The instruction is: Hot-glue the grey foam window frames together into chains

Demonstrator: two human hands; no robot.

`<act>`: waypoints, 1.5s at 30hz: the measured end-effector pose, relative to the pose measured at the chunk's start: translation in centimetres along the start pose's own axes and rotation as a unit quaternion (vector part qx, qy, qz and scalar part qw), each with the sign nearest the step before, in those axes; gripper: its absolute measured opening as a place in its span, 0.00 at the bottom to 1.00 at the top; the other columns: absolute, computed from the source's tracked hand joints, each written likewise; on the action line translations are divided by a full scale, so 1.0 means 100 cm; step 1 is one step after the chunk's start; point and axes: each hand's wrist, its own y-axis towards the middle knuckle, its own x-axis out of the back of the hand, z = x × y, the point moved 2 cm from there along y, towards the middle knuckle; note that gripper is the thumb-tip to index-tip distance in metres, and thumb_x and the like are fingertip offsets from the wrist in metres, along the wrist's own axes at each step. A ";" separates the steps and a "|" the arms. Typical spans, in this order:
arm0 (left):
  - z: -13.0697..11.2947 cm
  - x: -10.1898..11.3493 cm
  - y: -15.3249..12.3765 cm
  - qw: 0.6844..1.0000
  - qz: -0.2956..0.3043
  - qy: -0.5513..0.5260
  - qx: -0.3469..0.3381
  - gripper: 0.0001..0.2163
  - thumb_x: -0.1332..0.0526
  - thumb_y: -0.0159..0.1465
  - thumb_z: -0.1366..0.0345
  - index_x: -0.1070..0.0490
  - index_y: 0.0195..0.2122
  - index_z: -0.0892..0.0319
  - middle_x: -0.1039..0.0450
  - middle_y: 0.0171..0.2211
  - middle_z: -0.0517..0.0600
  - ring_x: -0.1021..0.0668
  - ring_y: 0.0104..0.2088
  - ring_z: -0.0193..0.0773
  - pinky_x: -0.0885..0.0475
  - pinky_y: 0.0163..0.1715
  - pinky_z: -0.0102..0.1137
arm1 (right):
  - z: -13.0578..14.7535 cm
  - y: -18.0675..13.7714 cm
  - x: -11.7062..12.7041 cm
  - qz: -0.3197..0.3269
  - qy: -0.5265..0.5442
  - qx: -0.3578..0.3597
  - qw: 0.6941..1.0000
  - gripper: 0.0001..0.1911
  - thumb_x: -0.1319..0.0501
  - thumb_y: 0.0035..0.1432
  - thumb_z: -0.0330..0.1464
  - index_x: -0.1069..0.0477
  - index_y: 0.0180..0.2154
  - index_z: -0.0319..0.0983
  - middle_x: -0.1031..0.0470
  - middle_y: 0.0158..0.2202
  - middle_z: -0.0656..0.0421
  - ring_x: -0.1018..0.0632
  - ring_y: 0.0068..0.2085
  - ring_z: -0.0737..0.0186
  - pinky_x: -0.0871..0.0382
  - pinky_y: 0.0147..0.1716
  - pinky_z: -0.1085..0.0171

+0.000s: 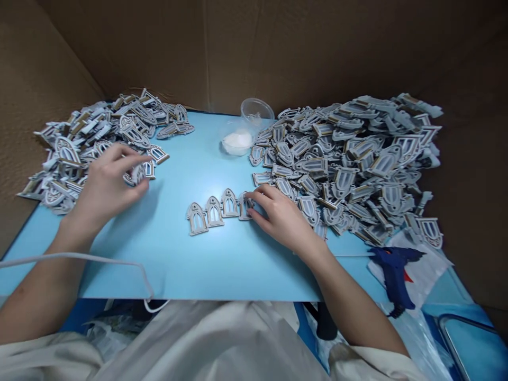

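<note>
A row of grey arched window-shaped cutouts (214,212) lies flat on the light blue board (186,254). My right hand (280,217) rests on the board at the row's right end, fingertips pressed on the last cutout (245,205). My left hand (107,185) is at the edge of the left pile (91,140), fingers closed round a small cutout piece (138,173). A larger heap of similar pieces (349,164) lies beside my right hand.
A clear plastic cup (257,111) and a shallow dish of white stuff (237,142) stand at the back centre. A blue glue gun (392,275) lies at the right on plastic. A white cord (99,260) crosses the near edge. Cardboard walls surround the board.
</note>
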 end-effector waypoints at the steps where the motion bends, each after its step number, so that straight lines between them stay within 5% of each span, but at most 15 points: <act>1: -0.009 -0.005 -0.006 0.999 0.025 -0.010 -0.017 0.15 0.42 0.72 0.62 0.19 0.54 0.56 0.26 0.52 0.53 0.21 0.43 0.44 0.21 0.51 0.44 | 0.000 0.001 -0.001 -0.002 0.001 0.002 1.000 0.17 0.43 0.76 0.34 0.24 0.60 0.40 0.23 0.55 0.45 0.21 0.55 0.43 0.25 0.54 0.49; 6: -0.047 -0.042 -0.035 0.977 0.213 -0.017 -0.013 0.16 0.43 0.70 0.58 0.16 0.42 0.58 0.23 0.52 0.57 0.20 0.32 0.41 0.22 0.41 0.43 | 0.001 0.003 -0.004 0.006 -0.002 0.014 1.000 0.18 0.44 0.76 0.33 0.24 0.60 0.39 0.24 0.57 0.44 0.21 0.56 0.42 0.25 0.54 0.48; 12: -0.040 -0.035 -0.036 0.956 0.283 -0.073 0.025 0.36 0.40 0.69 0.33 0.25 0.68 0.54 0.28 0.60 0.57 0.17 0.44 0.51 0.21 0.49 0.44 | 0.000 0.002 -0.007 -0.011 -0.006 0.048 0.999 0.18 0.42 0.76 0.34 0.24 0.62 0.38 0.25 0.59 0.42 0.22 0.59 0.40 0.23 0.58 0.44; 16: -0.026 -0.026 -0.040 0.941 0.330 -0.057 -0.055 0.42 0.26 0.58 0.43 0.31 0.73 0.47 0.35 0.69 0.57 0.24 0.64 0.62 0.24 0.60 0.45 | -0.002 0.000 -0.007 -0.008 -0.017 0.084 0.996 0.19 0.39 0.75 0.35 0.25 0.63 0.39 0.27 0.65 0.42 0.24 0.64 0.38 0.24 0.61 0.41; 19: -0.027 -0.031 -0.044 0.938 0.341 -0.038 -0.042 0.35 0.28 0.61 0.48 0.27 0.68 0.52 0.32 0.64 0.58 0.21 0.59 0.60 0.23 0.59 0.45 | -0.005 -0.001 -0.005 -0.004 -0.014 0.076 0.997 0.18 0.38 0.76 0.34 0.24 0.62 0.37 0.25 0.63 0.43 0.23 0.62 0.39 0.22 0.61 0.41; 23: -0.043 -0.042 -0.048 0.946 0.325 -0.011 0.017 0.34 0.30 0.63 0.43 0.25 0.65 0.59 0.30 0.59 0.59 0.18 0.47 0.55 0.20 0.52 0.46 | -0.007 -0.001 -0.004 0.001 -0.006 0.064 0.998 0.18 0.36 0.74 0.34 0.23 0.61 0.37 0.25 0.61 0.41 0.21 0.61 0.38 0.21 0.59 0.40; 28: -0.055 -0.050 -0.050 0.959 0.282 -0.023 0.021 0.33 0.33 0.66 0.43 0.25 0.66 0.60 0.30 0.59 0.59 0.18 0.49 0.56 0.20 0.55 0.47 | -0.006 0.001 -0.005 -0.001 -0.011 0.064 0.998 0.20 0.38 0.74 0.32 0.24 0.63 0.36 0.25 0.60 0.41 0.22 0.61 0.38 0.22 0.60 0.41; 37: -0.033 -0.052 -0.041 0.959 0.274 -0.073 -0.002 0.39 0.33 0.63 0.36 0.27 0.71 0.51 0.31 0.61 0.57 0.19 0.52 0.57 0.22 0.55 0.48 | -0.001 -0.001 -0.008 0.004 -0.012 0.059 0.998 0.23 0.38 0.75 0.36 0.28 0.67 0.39 0.26 0.61 0.42 0.22 0.61 0.38 0.23 0.60 0.42; 40: -0.026 -0.048 -0.036 0.963 0.247 -0.110 -0.011 0.45 0.30 0.59 0.31 0.29 0.72 0.49 0.29 0.62 0.56 0.20 0.54 0.57 0.23 0.57 0.47 | -0.006 0.002 0.008 -0.043 0.003 0.042 0.998 0.27 0.38 0.75 0.41 0.30 0.70 0.40 0.28 0.64 0.42 0.22 0.62 0.39 0.23 0.60 0.44; 45: -0.034 -0.040 0.001 0.973 0.183 -0.116 -0.085 0.33 0.38 0.69 0.35 0.22 0.63 0.55 0.24 0.59 0.58 0.19 0.54 0.55 0.24 0.58 0.47 | -0.021 0.038 0.050 -0.107 -0.030 0.017 0.994 0.19 0.40 0.75 0.37 0.22 0.60 0.39 0.21 0.56 0.44 0.19 0.54 0.43 0.25 0.53 0.50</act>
